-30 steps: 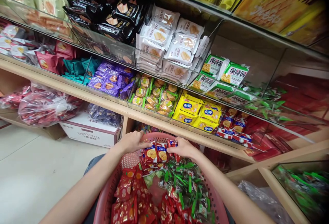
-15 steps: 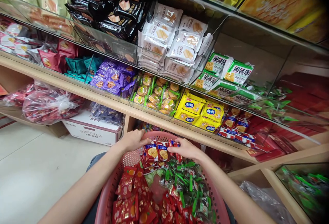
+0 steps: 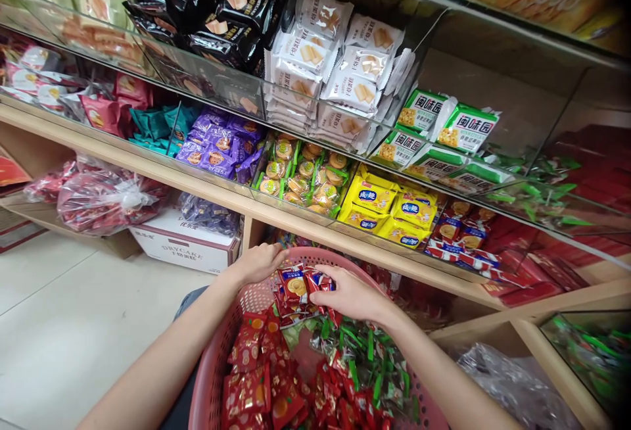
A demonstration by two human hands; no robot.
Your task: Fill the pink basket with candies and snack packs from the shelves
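Observation:
A pink plastic basket (image 3: 213, 351) with holes in its wall sits at my lap. My left hand (image 3: 259, 263) is closed over its far left rim. Inside the far end, my right hand (image 3: 348, 293) is closed round red-and-blue biscuit packets (image 3: 325, 280), its fingers partly hiding them. More packets of this kind (image 3: 294, 285) stand against them, left of the fingers. Red packets with gold print (image 3: 246, 384) fill the near left of the basket. Small clear packets with green ends (image 3: 365, 344) lie on the right, below my right wrist.
Beyond the basket runs a wooden shelf edge (image 3: 211, 187) with glass-fronted compartments above. They hold yellow packets (image 3: 372, 196), white dry-cake packets (image 3: 308, 48) and purple packets (image 3: 217, 147). A white carton (image 3: 182, 249) stands below on the left; crumpled clear plastic (image 3: 497, 377) lies at right.
My left hand has shifted off the biscuit packets onto the basket's rim. My right hand has moved slightly left and closed over packets at the row's right end. The view has tilted slightly.

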